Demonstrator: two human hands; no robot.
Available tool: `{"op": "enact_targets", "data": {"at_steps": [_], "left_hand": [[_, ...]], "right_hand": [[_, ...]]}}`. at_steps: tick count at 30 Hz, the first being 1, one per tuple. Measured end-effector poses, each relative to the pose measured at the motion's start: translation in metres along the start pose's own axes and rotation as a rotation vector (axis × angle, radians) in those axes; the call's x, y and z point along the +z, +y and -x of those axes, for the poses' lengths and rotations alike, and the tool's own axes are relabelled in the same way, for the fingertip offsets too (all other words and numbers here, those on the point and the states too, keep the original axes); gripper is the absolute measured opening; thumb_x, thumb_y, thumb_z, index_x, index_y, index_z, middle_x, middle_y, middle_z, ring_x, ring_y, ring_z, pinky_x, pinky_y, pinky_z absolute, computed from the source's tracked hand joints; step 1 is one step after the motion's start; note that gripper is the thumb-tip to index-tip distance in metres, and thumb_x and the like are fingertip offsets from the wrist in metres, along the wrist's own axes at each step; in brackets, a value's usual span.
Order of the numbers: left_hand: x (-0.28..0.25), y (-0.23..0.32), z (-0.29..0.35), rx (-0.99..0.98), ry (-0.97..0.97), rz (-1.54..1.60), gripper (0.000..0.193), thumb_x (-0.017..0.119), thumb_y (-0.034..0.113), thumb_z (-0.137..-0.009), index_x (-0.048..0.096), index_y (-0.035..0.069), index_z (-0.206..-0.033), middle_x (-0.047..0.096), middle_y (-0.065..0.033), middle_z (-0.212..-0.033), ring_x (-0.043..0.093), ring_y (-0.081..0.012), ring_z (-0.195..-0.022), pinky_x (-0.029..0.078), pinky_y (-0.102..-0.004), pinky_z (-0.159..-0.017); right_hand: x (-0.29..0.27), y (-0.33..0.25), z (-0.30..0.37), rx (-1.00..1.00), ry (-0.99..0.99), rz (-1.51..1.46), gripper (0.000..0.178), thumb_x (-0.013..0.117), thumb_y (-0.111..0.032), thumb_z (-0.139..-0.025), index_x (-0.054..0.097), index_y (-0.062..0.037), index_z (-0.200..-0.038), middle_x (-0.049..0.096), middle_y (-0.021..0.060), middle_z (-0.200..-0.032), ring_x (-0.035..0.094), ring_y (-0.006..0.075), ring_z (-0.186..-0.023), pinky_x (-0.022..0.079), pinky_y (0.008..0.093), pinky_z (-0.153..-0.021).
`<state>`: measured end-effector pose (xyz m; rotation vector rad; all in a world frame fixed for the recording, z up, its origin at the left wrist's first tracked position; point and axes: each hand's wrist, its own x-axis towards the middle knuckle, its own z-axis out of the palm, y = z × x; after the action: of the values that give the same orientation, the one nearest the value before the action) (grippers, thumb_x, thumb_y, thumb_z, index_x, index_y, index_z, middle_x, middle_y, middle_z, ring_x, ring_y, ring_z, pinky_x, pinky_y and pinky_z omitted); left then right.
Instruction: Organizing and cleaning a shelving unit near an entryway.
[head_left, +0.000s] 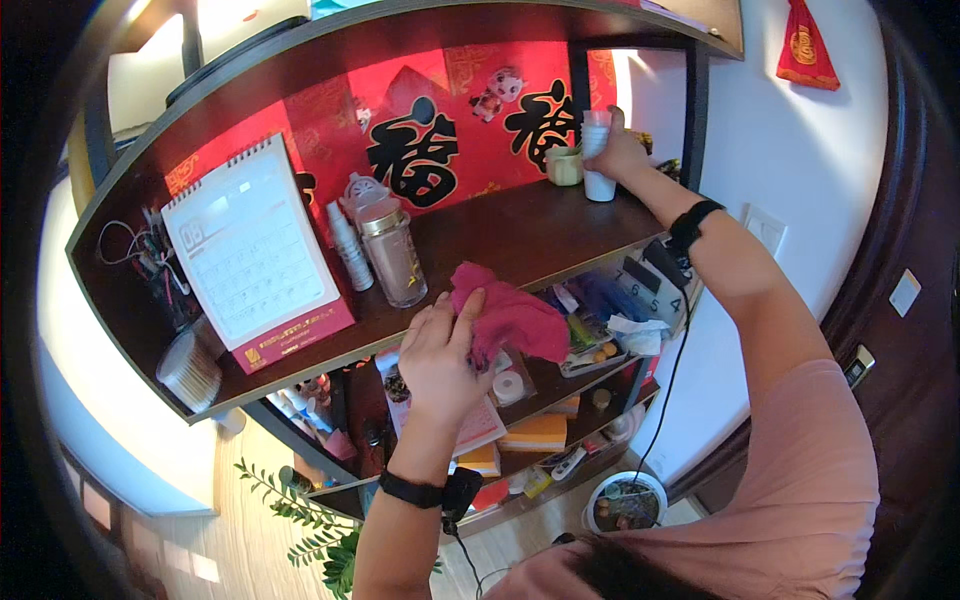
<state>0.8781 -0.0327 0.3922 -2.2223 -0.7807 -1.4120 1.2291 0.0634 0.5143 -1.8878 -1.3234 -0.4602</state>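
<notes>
Pink sleeve fabric [812, 430] is seen nearest the camera, at the near right. Crimson cloth [512, 318] is gripped in the bunched fingers of the left hand [442, 358], at the front edge of the upper shelf [485, 235]. At the far right of that shelf, what looks like a stack of white cups [599, 186] is held upright by the right hand [622, 155], closed around its upper part; whether its base touches the board cannot be told. With the hold so high, the lower cups could be dropped if lifted carelessly. Just left of it, a pale green pot [565, 168] could be tipped by a sideways nudge. Near the left hand, a gold-capped tumbler [396, 258] is stood close to the front edge and could be knocked off by swinging cloth or knuckles; beside it, a slanting cup stack [348, 250] could be toppled likewise.
</notes>
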Motion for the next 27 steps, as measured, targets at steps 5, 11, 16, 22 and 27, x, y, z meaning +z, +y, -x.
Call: {"op": "enact_targets", "data": {"at_steps": [5,11,16,22,27], "left_hand": [[0.003,0.001,-0.001,-0.004,-0.020,0.014,0.068,0.076,0.019,-0.051,0.061,0.014,-0.117,0.061,-0.0176,-0.105,0.060,-0.0329,-0.095,0.048,-0.0400,-0.085],[0.001,0.002,0.000,-0.002,-0.012,-0.013,0.070,0.077,0.020,-0.048,0.061,0.012,-0.116,0.061,-0.0193,-0.103,0.061,-0.0311,-0.098,0.046,-0.0392,-0.090],[-0.001,-0.001,0.000,0.012,-0.035,0.022,0.071,0.076,0.020,-0.048,0.061,0.013,-0.116,0.061,-0.0177,-0.102,0.060,-0.0306,-0.100,0.046,-0.0388,-0.091],[0.001,0.002,-0.001,-0.001,-0.052,-0.002,0.077,0.078,0.020,-0.044,0.059,0.014,-0.119,0.060,-0.0169,-0.105,0.059,-0.0303,-0.102,0.046,-0.0391,-0.092],[0.000,0.000,0.001,0.006,-0.052,0.001,0.082,0.079,0.021,-0.041,0.059,0.015,-0.120,0.060,-0.0173,-0.106,0.059,-0.0311,-0.101,0.046,-0.0392,-0.092]], "right_hand": [[-0.004,-0.044,0.011,-0.222,-0.064,-0.162,0.106,0.082,-0.024,-0.058,0.013,-0.0066,-0.137,0.059,0.0269,-0.108,0.060,0.0403,-0.099,0.050,0.0436,-0.086],[0.038,-0.127,0.015,-0.418,-0.352,-0.243,0.110,0.083,-0.024,-0.059,0.008,-0.0043,-0.137,0.054,0.0257,-0.117,0.059,0.0383,-0.102,0.048,0.0399,-0.091],[0.069,-0.167,0.018,-0.484,-0.292,-0.452,0.114,0.086,-0.026,-0.054,0.010,-0.0030,-0.136,0.056,0.0240,-0.113,0.060,0.0363,-0.101,0.050,0.0424,-0.087],[0.091,-0.174,0.020,-0.552,-0.271,-0.470,0.110,0.084,-0.028,-0.056,0.011,-0.0045,-0.136,0.059,0.0219,-0.108,0.062,0.0375,-0.097,0.050,0.0423,-0.085],[0.081,-0.172,0.032,-0.510,-0.357,-0.524,0.122,0.083,-0.031,-0.060,-0.003,-0.0076,-0.143,0.050,0.0268,-0.125,0.055,0.0392,-0.110,0.044,0.0408,-0.095]]}}
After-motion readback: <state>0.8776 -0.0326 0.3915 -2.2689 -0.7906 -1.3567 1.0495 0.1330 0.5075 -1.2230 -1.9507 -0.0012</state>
